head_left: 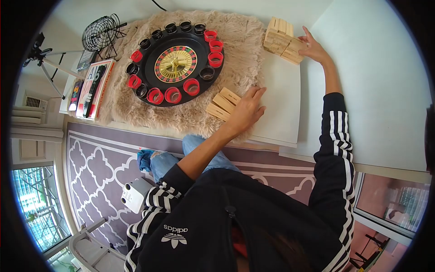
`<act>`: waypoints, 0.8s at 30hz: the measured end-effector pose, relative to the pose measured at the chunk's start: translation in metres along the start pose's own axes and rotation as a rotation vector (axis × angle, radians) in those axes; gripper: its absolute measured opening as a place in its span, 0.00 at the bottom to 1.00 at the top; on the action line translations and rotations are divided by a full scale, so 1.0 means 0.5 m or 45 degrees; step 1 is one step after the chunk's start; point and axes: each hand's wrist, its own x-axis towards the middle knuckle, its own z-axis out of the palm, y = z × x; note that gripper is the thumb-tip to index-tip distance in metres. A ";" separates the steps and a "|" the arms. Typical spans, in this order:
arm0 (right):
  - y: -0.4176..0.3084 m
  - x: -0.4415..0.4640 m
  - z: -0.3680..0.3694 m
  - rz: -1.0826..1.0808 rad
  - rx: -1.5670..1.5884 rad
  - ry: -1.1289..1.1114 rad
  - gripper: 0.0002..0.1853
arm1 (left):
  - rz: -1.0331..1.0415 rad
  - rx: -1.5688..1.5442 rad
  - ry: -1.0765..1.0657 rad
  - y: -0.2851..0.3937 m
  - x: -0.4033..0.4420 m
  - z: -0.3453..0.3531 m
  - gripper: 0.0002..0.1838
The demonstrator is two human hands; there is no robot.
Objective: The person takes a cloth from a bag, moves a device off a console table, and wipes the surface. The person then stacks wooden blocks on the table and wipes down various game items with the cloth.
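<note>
Wooden blocks (282,38) stand stacked at the table's back right corner, beside the fur cloth. My right hand (312,46) is at the right side of this stack, fingers apart, with fingertips at or near the blocks. A smaller group of light wooden blocks (222,103) lies on the front right part of the fur cloth. My left hand (247,109) is just right of that group, its fingers stretched out and nothing seen in it. Whether the left hand touches the nearest block is hard to tell.
A black roulette wheel (176,64) ringed by red and black glasses sits on the fur cloth (244,34). A wire cage (100,34), books (96,86) and a tripod (43,59) are at the left. A white wall borders the table's right side.
</note>
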 end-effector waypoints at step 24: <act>0.026 -0.055 0.042 -0.039 0.381 0.396 0.53 | 0.058 0.147 -0.037 0.001 -0.005 0.004 0.26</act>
